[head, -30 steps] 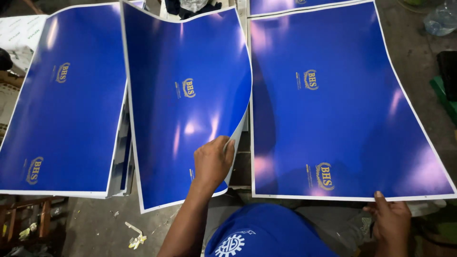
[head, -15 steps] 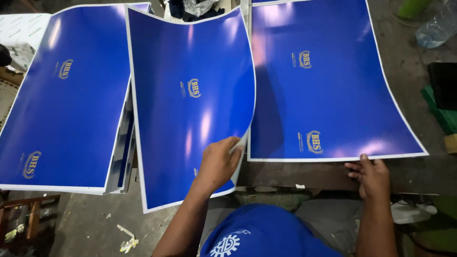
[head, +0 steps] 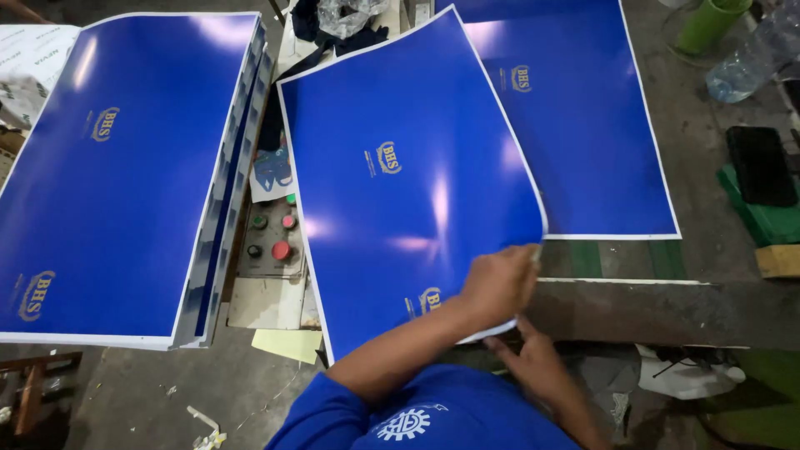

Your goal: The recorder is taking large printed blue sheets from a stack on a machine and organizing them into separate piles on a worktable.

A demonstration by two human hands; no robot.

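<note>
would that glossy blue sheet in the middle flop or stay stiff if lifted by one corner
Probably floppy: the blue sheet already curves near the left hand. Likely light, as both hands, the right hand included, hold only its corner. Its shiny glare suggests a slippery face.

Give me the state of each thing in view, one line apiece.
Left hand: on top of the middle sheet's near right corner, grip closed on its edge.
Right hand: under that same corner, fingers touching it.
Middle blue sheet: lifted, bowed, near corner held.
Stack of blue sheets: flat, edges stepped on the right side.
Right blue sheet: lying flat, partly covered by the middle sheet.
Control panel: exposed between stack and sheet.
Green cup: upright.
</note>
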